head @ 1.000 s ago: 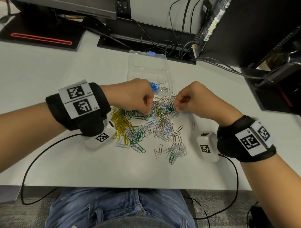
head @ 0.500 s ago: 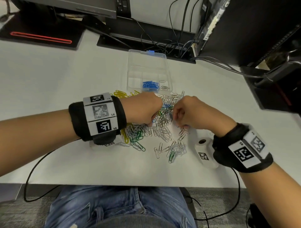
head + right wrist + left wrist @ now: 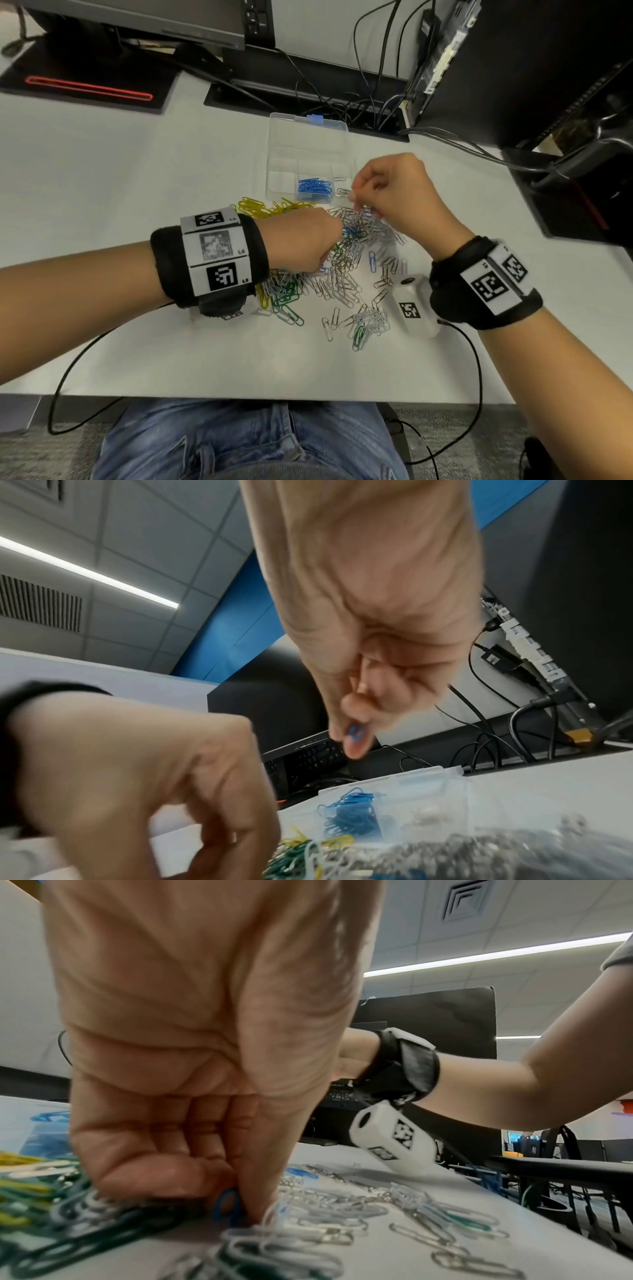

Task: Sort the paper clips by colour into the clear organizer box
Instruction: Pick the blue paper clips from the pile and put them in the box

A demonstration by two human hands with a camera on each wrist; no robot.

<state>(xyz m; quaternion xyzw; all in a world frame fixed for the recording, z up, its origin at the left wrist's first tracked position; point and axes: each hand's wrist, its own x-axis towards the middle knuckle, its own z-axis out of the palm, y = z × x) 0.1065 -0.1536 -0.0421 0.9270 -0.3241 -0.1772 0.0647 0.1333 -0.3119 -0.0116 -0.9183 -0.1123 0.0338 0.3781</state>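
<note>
While the left hand (image 3: 308,245) sits low at frame centre, its grip pinched on a blue paper clip (image 3: 226,1203) in the mixed pile of paper clips (image 3: 342,274) on the counter (image 3: 102,164), the right hand (image 3: 394,192) hangs just above. Its thumb and forefinger clamp another blue clip (image 3: 356,733) beside the clear organizer box (image 3: 308,150), whose near middle compartment holds blue clips (image 3: 315,187).

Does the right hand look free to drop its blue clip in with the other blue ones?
Probably yes. The right hand pinches a blue clip just beside the organizer box, whose lid is open; nothing lies between it and the blue clips' compartment.
</note>
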